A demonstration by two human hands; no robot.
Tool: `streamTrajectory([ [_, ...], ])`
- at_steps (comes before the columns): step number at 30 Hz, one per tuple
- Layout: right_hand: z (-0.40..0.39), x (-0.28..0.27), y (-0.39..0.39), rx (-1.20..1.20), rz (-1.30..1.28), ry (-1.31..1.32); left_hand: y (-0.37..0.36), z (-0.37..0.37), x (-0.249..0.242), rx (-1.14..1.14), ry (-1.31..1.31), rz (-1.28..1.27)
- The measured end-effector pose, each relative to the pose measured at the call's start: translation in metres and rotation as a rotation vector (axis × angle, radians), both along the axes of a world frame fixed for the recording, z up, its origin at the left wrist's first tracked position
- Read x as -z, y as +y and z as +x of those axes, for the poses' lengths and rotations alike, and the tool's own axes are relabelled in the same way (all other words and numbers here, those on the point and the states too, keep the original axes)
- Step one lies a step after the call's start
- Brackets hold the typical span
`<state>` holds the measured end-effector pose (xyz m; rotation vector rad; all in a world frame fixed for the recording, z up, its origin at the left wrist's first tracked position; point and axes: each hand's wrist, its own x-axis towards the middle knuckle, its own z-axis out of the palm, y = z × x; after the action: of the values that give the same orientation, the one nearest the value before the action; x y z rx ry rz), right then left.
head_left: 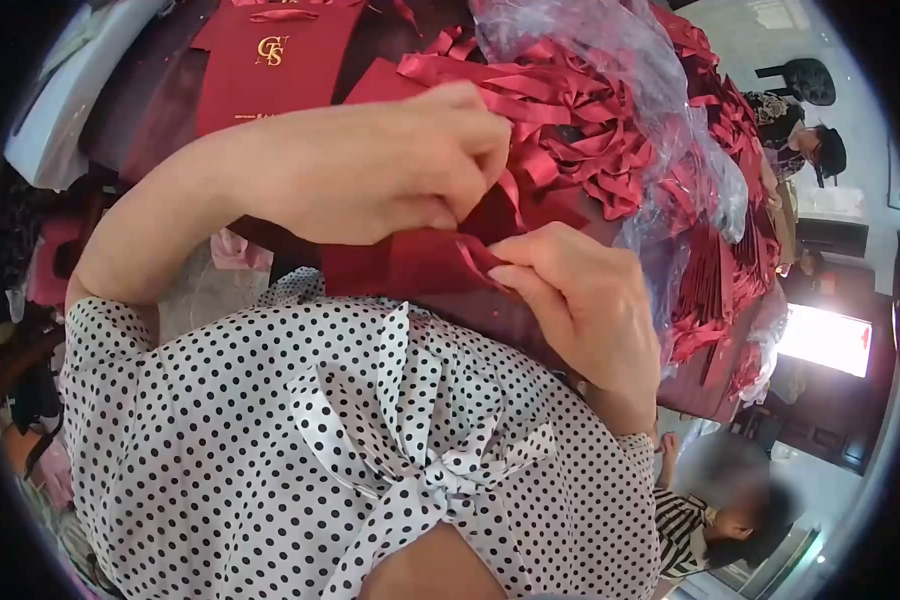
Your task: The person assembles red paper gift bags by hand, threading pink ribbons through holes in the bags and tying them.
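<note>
My left hand point(420, 165) reaches in from the left and pinches a thin red ribbon point(478, 256) at the edge of a flat, folded red paper bag point(390, 262). Just below it, my right hand point(575, 295) holds the same ribbon and the bag's edge between thumb and fingers. The two hands almost touch above my polka-dot blouse point(350, 430). The bag lies at the near edge of a dark table point(160, 100). My fingers hide the ribbon's end.
A heap of red ribbons point(570, 110) in clear plastic lies behind my hands. A red bag with gold letters point(270, 60) lies at the back left. Several red bags point(720, 280) are piled on the right. A person point(800, 140) sits far right; a child point(710, 510) is lower right.
</note>
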<state>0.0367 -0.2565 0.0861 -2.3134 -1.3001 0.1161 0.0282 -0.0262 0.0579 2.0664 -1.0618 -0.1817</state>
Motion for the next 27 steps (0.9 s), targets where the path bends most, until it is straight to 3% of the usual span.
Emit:
streamTrajectory([
  [4, 0.003, -0.012, -0.008, -0.081, 0.083, 0.081, 0.014, 0.005, -0.016, -0.08, -0.121, -0.088],
  [6, 0.001, -0.016, -0.013, -0.194, 0.019, 0.209, 0.029, 0.013, -0.012, -0.194, 0.126, -0.253],
  [11, 0.0, -0.015, -0.017, -0.226, 0.051, 0.198, 0.04, 0.027, 0.027, -0.497, 0.245, -0.316],
  [12, 0.003, -0.015, -0.018, -0.186, 0.041, 0.2, 0.04, 0.027, 0.038, -0.583, 0.302, -0.352],
  [14, 0.004, -0.021, -0.014, -0.093, 0.05, 0.29, 0.03, 0.018, 0.054, -0.661, 0.104, -0.283],
  [16, 0.007, -0.014, -0.015, -0.078, 0.131, 0.179, 0.014, -0.002, 0.054, -0.753, 0.157, -0.519],
  [17, 0.007, -0.013, -0.016, 0.029, 0.163, 0.102, 0.005, -0.012, 0.053, -0.724, 0.177, -0.751],
  [19, 0.012, -0.01, -0.02, 0.165, 0.262, 0.015, 0.005, -0.032, 0.06, -0.614, -0.107, -0.645],
  [20, 0.014, -0.006, -0.018, 0.197, 0.356, -0.012, -0.001, -0.036, 0.06, -0.488, -0.132, -0.655],
  [21, 0.013, -0.006, -0.01, 0.179, 0.366, -0.05, -0.011, -0.039, 0.062, -0.52, -0.183, -0.625],
  [23, 0.015, 0.001, 0.006, 0.072, 0.362, -0.13, -0.028, -0.036, 0.067, -0.675, -0.132, -0.585],
  [24, 0.016, 0.003, 0.011, 0.091, 0.385, -0.127, -0.023, -0.041, 0.05, -0.736, 0.28, -0.652],
  [25, 0.016, 0.005, 0.015, 0.114, 0.407, -0.123, -0.012, -0.036, 0.048, -0.808, 0.23, -0.675],
  [26, 0.016, 0.013, 0.019, 0.193, 0.637, 0.192, 0.001, -0.035, 0.036, -0.983, -0.025, -0.596],
  [27, 0.022, 0.017, 0.018, 0.181, 0.721, 0.149, 0.018, -0.034, 0.03, -1.238, -0.031, -0.505],
])
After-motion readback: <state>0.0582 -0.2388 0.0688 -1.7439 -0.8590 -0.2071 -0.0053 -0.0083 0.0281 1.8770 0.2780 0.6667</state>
